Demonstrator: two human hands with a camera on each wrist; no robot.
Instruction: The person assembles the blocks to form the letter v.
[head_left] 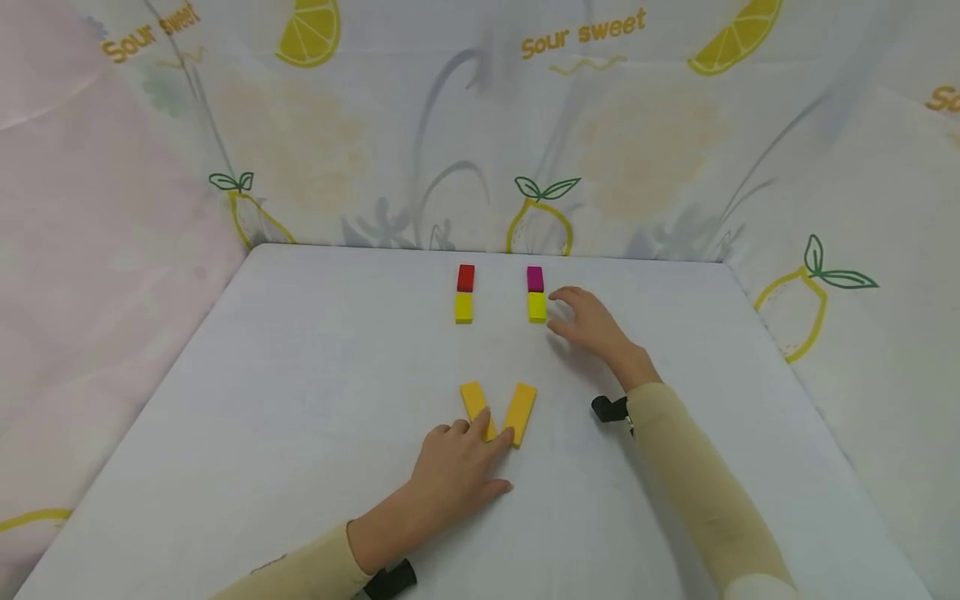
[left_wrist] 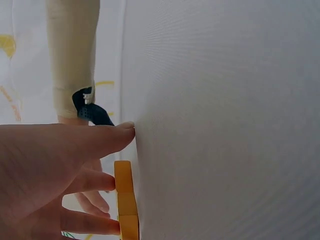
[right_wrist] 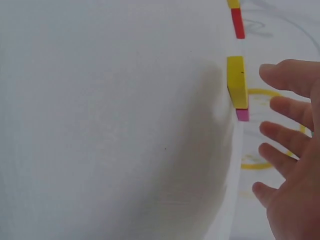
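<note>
Two orange-yellow blocks lie in a V, the left block [head_left: 474,400] and the right block [head_left: 521,408], their near ends closest together. My left hand [head_left: 459,467] rests fingertips on both near ends, thumb held out to the side. In the left wrist view the fingertips meet the faces of the orange-yellow blocks [left_wrist: 127,202]. Farther back, a yellow block [head_left: 537,308] stands against a magenta block [head_left: 535,279]. My right hand [head_left: 588,325] hovers just right of this pair, fingers spread and bent loosely. The right wrist view shows a gap between those fingers and the yellow block [right_wrist: 236,80].
Left of the magenta pair, a red block [head_left: 466,278] and another yellow block [head_left: 464,308] are lined up the same way. The white table [head_left: 337,358] ends at a lemon-printed cloth backdrop [head_left: 637,150]. Black straps [head_left: 611,408] sit at the wrists.
</note>
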